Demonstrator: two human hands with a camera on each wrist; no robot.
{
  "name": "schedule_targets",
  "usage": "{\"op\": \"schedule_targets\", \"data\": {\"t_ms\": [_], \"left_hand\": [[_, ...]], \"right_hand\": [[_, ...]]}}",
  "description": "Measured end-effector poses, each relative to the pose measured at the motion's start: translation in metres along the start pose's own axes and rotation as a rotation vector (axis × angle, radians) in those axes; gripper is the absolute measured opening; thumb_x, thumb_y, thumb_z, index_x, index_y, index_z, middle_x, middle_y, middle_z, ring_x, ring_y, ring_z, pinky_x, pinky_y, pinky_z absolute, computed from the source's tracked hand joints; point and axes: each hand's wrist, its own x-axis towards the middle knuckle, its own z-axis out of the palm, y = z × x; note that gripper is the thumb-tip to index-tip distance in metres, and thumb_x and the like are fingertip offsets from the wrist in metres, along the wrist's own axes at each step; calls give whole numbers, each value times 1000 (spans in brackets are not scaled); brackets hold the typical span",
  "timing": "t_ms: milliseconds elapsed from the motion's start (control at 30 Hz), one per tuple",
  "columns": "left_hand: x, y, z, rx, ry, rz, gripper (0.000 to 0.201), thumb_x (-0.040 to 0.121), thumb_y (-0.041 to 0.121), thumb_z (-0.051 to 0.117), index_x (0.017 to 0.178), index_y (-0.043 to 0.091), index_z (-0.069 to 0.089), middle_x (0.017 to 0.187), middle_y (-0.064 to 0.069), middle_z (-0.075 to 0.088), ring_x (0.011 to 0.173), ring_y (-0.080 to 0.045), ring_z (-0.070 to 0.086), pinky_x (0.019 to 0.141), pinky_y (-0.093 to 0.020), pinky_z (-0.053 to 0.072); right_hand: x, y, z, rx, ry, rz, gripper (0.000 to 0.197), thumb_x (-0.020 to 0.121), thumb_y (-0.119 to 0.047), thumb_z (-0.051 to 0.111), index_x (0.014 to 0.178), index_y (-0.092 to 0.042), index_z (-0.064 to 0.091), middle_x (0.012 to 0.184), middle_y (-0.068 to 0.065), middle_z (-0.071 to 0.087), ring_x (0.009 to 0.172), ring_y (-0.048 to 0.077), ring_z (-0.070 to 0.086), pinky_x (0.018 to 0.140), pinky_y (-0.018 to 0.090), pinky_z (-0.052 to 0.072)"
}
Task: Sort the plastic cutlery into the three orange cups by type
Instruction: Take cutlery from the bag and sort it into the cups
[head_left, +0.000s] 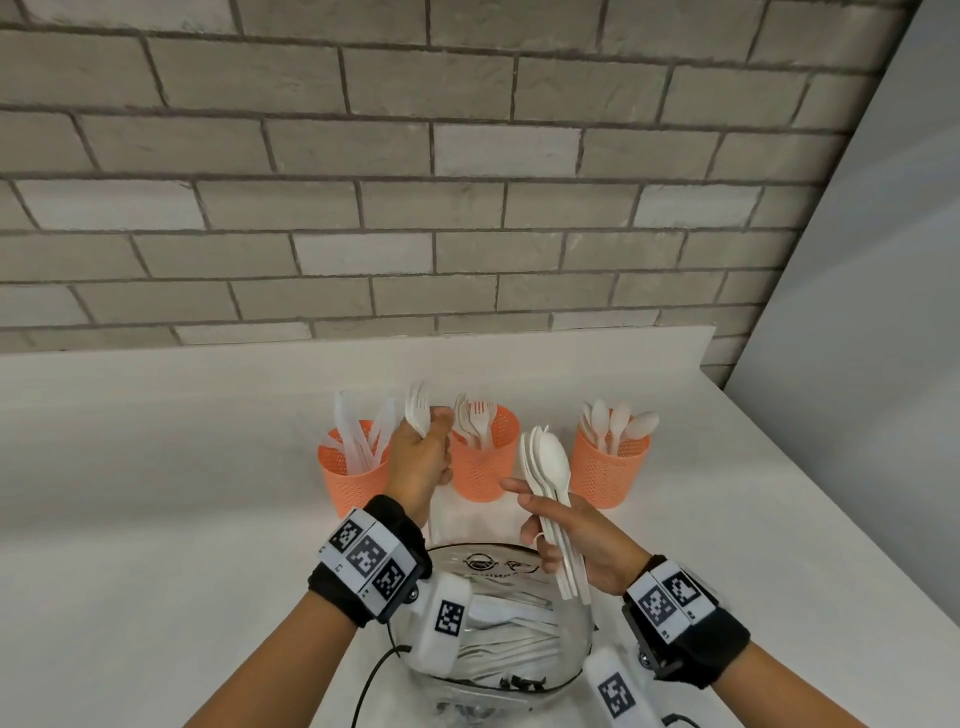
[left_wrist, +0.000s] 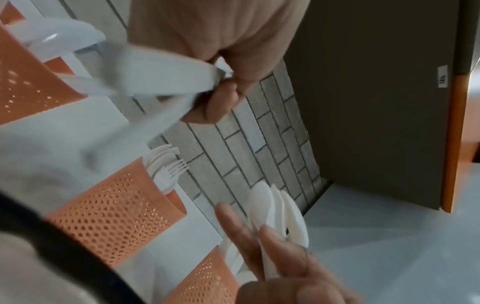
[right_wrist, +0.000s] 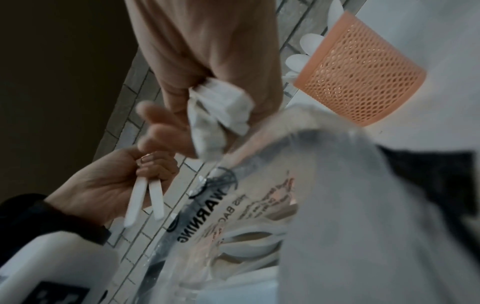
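Left hand (head_left: 418, 457) clamps forks (head_left: 418, 413), hiding part of the middle cup (head_left: 480, 467); right hand (head_left: 576, 540) clutches spoons (head_left: 545, 467). Clear bag (head_left: 498, 639) at the counter's (head_left: 156, 493) near edge is cut off.

Clear plastic bag (right_wrist: 259, 205), right wrist view: the word "WARNING" printed in bold black capitals, seen upside down; beside it, smaller lines beginning "…S BAG", otherwise too blurred to read. Small white label (left_wrist: 442, 76) on the dark panel (left_wrist: 376, 102), left wrist view: printed characters, illegible. Wristband squares (head_left: 368, 555): coded patterns only.
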Motion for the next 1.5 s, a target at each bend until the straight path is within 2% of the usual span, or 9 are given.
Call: {"op": "schedule_targets", "data": {"t_ms": [167,267,500,733,867,1033,1133,1367,1500], "left_hand": [[-12,-4,8,151,-101,24,8,86,15,62,87,8,65,42,14,45,31,0,34,34,-13,27],[-20,-11,16,155,-138,84,8,83,11,67,77,10,61,37,17,52,32,4,44,36,-5,29],[-22,-20,21,202,-105,67,16,81,11,68,67,14,63,59,4,66,54,-2,64,49,-9,42],[-20,-23,24,311,-64,93,5,85,5,53,83,2,56,73,-15,63,44,-10,52,37,-16,37],[-19,-25,26,268,-23,95,17,90,13,45,101,2,53,77,-17,66,40,-12,53,35,-12,34],[-23,-30,29,141,-84,-4,7,89,8,52,87,3,57,59,-7,50,38,-5,42,35,-16,30],[-20,-33,27,87,-78,-82,20,93,12,49,74,8,53,57,-4,43,38,-7,36,36,-16,28],[-18,-8,19,-66,-4,14,40,99,30,39,66,11,49,38,5,42,36,-11,45,43,-21,43],[-18,-3,18,112,-68,147,12,88,17,60,76,14,59,59,-2,51,37,-5,36,38,-14,29]], "right_hand": [[6,4,3,-11,37,0,35,94,-27,50,127,-17,53,45,-7,40,34,4,33,36,16,30],[6,2,6,3,25,0,35,96,-32,45,126,-16,53,45,-7,38,35,4,34,36,16,31],[5,3,8,-27,20,-57,35,96,-36,42,122,-15,54,47,-6,44,37,5,38,37,17,34],[3,6,9,-60,44,-90,38,98,-33,40,118,-2,50,53,-3,50,38,7,43,36,18,36],[0,6,9,-79,68,-104,26,97,-32,42,95,-7,48,56,0,53,38,9,45,36,19,37],[-2,4,12,-197,83,-144,22,98,-29,42,99,-9,53,61,2,58,40,11,50,36,20,42],[-2,4,12,-264,137,-167,22,98,-25,43,106,-5,49,67,4,59,44,12,56,41,25,48],[-5,7,4,-466,240,-209,20,99,-23,42,114,-13,51,57,0,46,32,3,40,32,18,35],[-8,7,3,-523,227,-233,18,99,-19,40,111,-22,53,56,-2,44,33,2,36,32,15,29]]}}
